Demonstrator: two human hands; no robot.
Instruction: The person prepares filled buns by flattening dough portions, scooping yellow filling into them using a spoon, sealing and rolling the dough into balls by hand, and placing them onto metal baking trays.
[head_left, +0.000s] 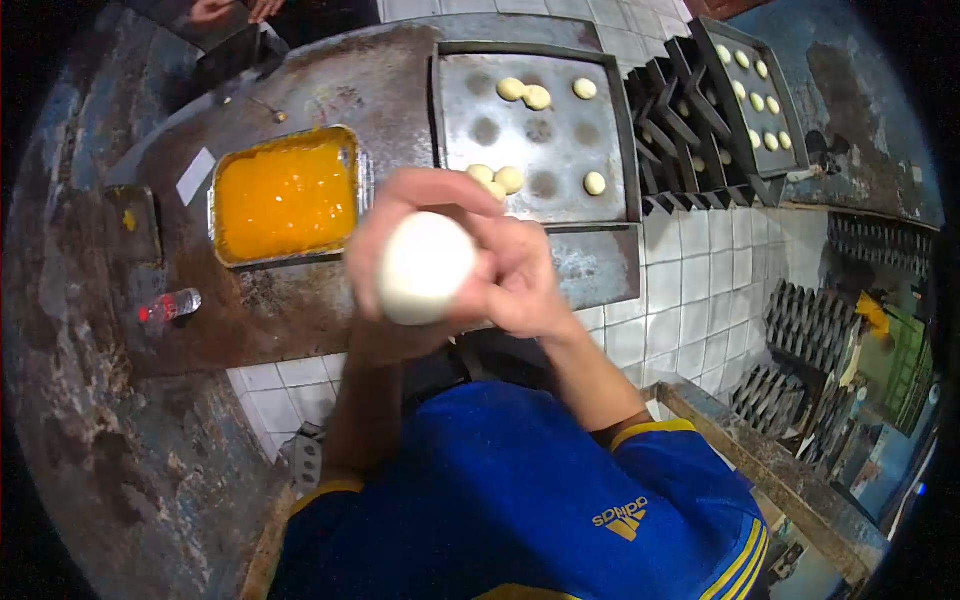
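A smooth white ball of dough [428, 268] is held up close to the camera, over the table's front edge. My left hand [366, 262] wraps round it from the left, fingers curled over its top. From the right, my right hand [522, 275] is closed with its thumb and fingers pressed against the ball's side. Both hands are slightly blurred. Just beyond them lies a metal baking tray [560, 210] with several pale dough balls, some touching each other. To the left stands a foil pan [228, 262] of glossy orange-yellow filling [285, 195].
Stacked black trays [680, 120] stand on the right, the top tray [712, 70] bearing several dough balls. A red-capped bottle [172, 305] lies on the left, below a small dark tray [133, 222]. Another person's hands [235, 10] show at the far edge.
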